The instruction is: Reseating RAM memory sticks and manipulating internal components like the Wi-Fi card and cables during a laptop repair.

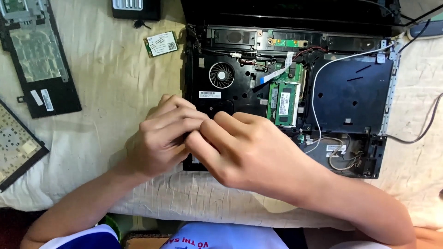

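An opened black laptop base lies on a cream cloth, its insides bare: a round fan, green memory modules, a white cable and a dark blue plate. My left hand and my right hand are pressed together over the base's front left corner, fingers curled and touching. What lies between the fingertips is hidden by the hands themselves.
A small green circuit card lies on the cloth left of the laptop. Black cover panels and a keyboard piece rest at the far left. A dark device sits at the top edge, and grey cables trail off right.
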